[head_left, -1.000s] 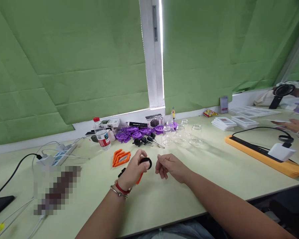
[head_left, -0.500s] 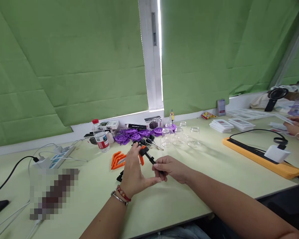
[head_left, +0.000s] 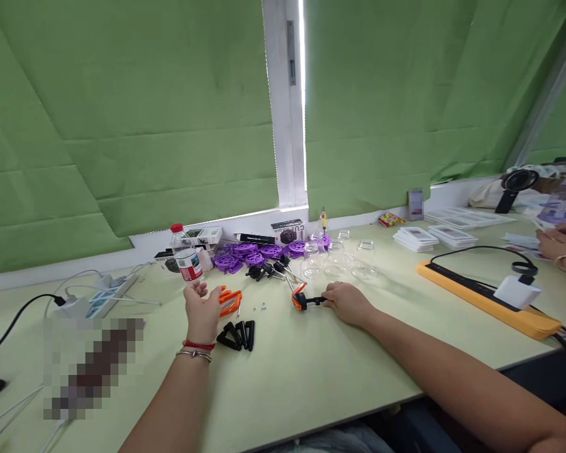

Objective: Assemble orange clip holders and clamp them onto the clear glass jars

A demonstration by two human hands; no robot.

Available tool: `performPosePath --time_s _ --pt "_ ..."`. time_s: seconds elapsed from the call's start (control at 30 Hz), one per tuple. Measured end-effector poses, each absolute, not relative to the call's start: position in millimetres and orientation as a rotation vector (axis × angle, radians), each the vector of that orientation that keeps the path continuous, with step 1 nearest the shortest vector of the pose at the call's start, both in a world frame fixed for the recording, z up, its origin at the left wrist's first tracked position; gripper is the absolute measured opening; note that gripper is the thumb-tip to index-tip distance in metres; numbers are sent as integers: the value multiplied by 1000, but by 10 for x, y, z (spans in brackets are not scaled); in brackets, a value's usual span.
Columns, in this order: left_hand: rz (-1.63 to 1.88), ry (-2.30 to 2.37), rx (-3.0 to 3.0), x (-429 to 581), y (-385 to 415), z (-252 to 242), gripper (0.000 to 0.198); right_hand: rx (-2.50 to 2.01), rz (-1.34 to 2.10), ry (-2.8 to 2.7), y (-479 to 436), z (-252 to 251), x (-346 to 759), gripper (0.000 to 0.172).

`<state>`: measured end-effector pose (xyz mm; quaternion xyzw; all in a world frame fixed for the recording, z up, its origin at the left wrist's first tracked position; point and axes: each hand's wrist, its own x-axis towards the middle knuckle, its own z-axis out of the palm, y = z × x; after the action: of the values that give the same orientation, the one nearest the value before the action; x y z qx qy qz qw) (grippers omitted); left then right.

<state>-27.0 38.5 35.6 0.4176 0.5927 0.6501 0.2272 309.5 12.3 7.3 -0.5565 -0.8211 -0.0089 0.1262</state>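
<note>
My right hand (head_left: 348, 303) is closed on the narrow end of a black rod-like part (head_left: 316, 301), low over the table. An orange angled piece (head_left: 298, 293) sits at the rod's far end, by a round black head. My left hand (head_left: 202, 313) holds nothing that I can see, its thumb and fingers apart, beside several orange frame pieces (head_left: 230, 302). Just right of the left wrist lie several black V-shaped parts (head_left: 238, 335). Tiny metal bits (head_left: 263, 307) lie between the hands. Farther back are black parts with metal rods (head_left: 264, 270).
Behind are purple lattice parts (head_left: 245, 253), clear rounded containers (head_left: 337, 259) and a red-capped bottle (head_left: 188, 261). A yellow power strip (head_left: 481, 299) and card stacks (head_left: 415, 239) lie to the right. Another person's hand (head_left: 563, 242) shows at the far right.
My left hand has come away from the black part and moved left to the orange pieces. My right hand has shifted right and lower with the black part, uncovering the V-shaped parts.
</note>
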Motion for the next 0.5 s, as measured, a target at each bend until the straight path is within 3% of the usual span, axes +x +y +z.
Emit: performPosePath --time_s 0.5 --pt "1663 1644 1063 -269 430 295 44 -1491 27 -2445 52 48 2883 29"
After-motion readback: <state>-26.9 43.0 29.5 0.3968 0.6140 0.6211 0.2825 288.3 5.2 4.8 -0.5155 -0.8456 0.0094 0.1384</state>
